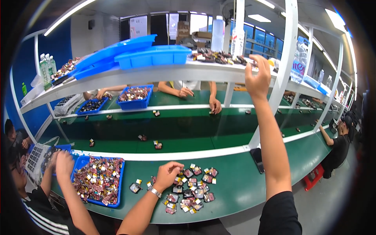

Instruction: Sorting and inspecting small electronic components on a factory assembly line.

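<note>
My left hand [167,176], a metal-banded watch [154,191] on its wrist, is low over the left edge of a loose pile of small electronic modules [192,192]. Its fingers are curled together, hiding whatever they may hold. The modules are dark and reddish, with white and yellow tabs. High on the right, my right hand [258,76] is raised to the edge of the white shelf [176,73], beside a row of similar dark parts [219,57]. Its fingers are bent, the thumb apart, and nothing shows between them.
A blue bin [122,182] heaped with modules stands left, beside another person's hand [64,164]. A phone [257,159] lies near the shelf's upright post [274,82]. Blue trays [152,56] and bottles sit on the shelf. Opposite, hands work beyond the green belt [188,135].
</note>
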A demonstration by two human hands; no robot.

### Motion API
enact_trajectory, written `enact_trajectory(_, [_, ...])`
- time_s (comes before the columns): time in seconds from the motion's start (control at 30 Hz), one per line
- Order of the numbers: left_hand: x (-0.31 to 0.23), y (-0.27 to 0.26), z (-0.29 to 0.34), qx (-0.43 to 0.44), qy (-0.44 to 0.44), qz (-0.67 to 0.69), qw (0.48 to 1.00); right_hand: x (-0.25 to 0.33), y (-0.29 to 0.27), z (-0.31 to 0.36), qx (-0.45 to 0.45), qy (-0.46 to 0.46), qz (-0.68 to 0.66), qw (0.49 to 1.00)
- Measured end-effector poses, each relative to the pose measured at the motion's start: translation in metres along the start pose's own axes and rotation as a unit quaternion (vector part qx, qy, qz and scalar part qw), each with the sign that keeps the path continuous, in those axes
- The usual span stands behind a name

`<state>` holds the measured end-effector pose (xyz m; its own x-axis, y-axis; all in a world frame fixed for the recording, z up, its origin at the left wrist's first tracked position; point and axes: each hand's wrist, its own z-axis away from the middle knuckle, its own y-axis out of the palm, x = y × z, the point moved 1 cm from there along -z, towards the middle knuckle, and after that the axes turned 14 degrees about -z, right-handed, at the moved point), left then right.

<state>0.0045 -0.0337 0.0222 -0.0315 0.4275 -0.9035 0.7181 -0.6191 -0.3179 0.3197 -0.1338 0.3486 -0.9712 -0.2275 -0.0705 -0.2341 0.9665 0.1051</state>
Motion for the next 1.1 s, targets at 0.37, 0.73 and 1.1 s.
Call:
enact_trajectory(0.37, [-0.009,0.002,0.001,-0.030,0.031,-0.106,0.993,0.113,-0.087,0.292,0.510,0.485,-0.040,0.709])
enact_trajectory(0.73, [-0.017,0.004,0.005,0.002,0.025,-0.064,0.998,0.115,-0.043,0.272,0.431,0.536,-0.272,0.673])
enact_trajectory(1.1, [-0.019,-0.002,0.000,0.153,-0.108,0.116,0.975,0.165,-0.003,0.273,0.315,0.298,-0.325,0.841])
